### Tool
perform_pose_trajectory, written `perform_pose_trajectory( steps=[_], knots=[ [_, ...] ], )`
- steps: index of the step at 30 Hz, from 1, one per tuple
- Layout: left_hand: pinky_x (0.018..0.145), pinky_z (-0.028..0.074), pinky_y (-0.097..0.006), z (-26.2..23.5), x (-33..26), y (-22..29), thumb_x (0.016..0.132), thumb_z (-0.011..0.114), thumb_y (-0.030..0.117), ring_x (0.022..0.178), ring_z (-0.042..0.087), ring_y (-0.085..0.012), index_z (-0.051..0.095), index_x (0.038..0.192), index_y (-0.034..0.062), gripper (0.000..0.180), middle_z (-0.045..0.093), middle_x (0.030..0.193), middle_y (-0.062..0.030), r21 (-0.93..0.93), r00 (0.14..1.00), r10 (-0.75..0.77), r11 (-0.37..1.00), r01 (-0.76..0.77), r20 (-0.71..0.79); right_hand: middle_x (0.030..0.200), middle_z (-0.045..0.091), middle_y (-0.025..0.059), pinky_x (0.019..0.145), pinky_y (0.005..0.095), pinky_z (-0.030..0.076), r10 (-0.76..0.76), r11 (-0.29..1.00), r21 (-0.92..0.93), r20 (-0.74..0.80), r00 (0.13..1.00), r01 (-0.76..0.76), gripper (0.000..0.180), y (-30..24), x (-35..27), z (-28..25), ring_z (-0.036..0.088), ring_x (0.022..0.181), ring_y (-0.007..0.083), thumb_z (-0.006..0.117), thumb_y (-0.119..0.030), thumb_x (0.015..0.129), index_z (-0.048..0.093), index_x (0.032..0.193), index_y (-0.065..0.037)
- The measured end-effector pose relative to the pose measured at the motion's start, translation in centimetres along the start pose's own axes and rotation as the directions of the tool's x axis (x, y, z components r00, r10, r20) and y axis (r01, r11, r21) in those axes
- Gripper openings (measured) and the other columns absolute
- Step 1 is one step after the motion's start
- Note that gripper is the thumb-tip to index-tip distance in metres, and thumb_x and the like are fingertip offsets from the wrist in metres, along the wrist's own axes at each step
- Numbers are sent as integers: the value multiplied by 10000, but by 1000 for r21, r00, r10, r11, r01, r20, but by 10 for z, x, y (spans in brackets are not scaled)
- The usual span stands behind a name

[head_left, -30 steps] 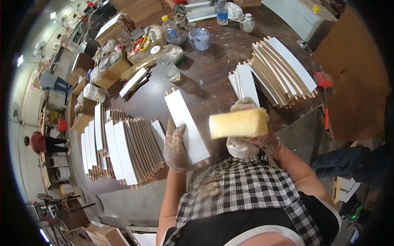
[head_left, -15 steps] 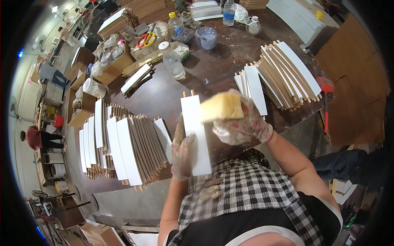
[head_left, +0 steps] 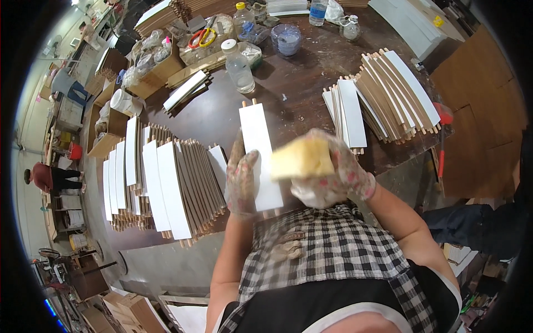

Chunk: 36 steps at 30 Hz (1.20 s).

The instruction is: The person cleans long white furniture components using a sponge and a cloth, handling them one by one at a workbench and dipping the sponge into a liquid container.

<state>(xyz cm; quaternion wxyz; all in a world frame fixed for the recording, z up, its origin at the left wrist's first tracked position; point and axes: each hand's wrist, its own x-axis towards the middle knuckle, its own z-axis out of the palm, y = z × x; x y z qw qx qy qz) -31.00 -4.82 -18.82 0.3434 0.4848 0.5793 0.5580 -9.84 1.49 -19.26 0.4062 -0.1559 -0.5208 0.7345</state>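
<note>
In front of me is a narrow white slat [head_left: 255,136] with wooden dowel pegs sticking out of both ends. My gloved left hand [head_left: 241,183] grips its left edge, with the thumb lying across the white face. A yellow sponge block [head_left: 302,159] is in my gloved right hand [head_left: 351,166], its left side at the slat's right edge; motion blurs it a little. Bunched under the sponge, a white cloth [head_left: 316,193] is also in that hand. Rows of similar slats [head_left: 173,188] lean together left of my left hand, and more slats [head_left: 391,94] lie to the right.
Beyond the slat stand a clear bottle [head_left: 240,69], a blue-tinted tub [head_left: 286,41] and scissors [head_left: 207,38] with red and yellow handles. A cardboard box [head_left: 152,69] of bags sits far left. A red-headed mallet [head_left: 442,114] is at the right table edge.
The slat has shifted away from me and slightly left, and its near pegs now show. My right hand with the sponge has moved slightly nearer to me.
</note>
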Motion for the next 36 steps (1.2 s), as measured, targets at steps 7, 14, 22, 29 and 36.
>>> perform_pose_trajectory(
  steps=[7,14,22,29,36],
  knots=[
    [752,545,-350,-3,22,-19,938,405,280,907,626,-240,418,1303,-11,468,537,1165,-201,-128,989,-133,984,124,-64,1149,574,111,838,348,535,23,997,74,118,993,-32,498,-20,-36,-33,606,981,223,669,-304,813,509,1224,-71],
    [640,563,-377,26,1,14,948,453,309,827,619,-273,353,1357,95,472,566,1023,-142,-879,935,-290,367,305,203,1181,540,183,809,330,564,-80,954,248,-338,938,171,538,-45,13,-9,622,975,244,643,-192,835,391,1261,16],
    [680,520,-250,21,-21,-19,992,341,309,861,614,-179,401,1306,11,436,587,1080,-107,81,945,275,953,-292,177,1043,590,128,703,343,584,-646,235,-834,249,721,499,590,-22,67,63,646,846,244,727,-160,698,453,1216,-95],
    [606,534,-254,26,-29,39,957,458,338,748,614,-138,427,1318,79,446,618,973,-54,-779,876,-410,451,435,252,1031,580,98,753,283,572,-722,368,-851,-9,692,373,518,-50,148,-20,631,874,221,660,-24,755,436,1214,-110],
    [669,549,-292,25,-15,12,944,476,359,764,623,-179,414,1324,70,482,622,967,-60,-767,864,-382,426,480,329,1134,571,122,650,303,583,-654,116,-924,205,728,365,617,-23,116,27,647,888,243,662,-335,818,353,1316,-145]
  ],
)
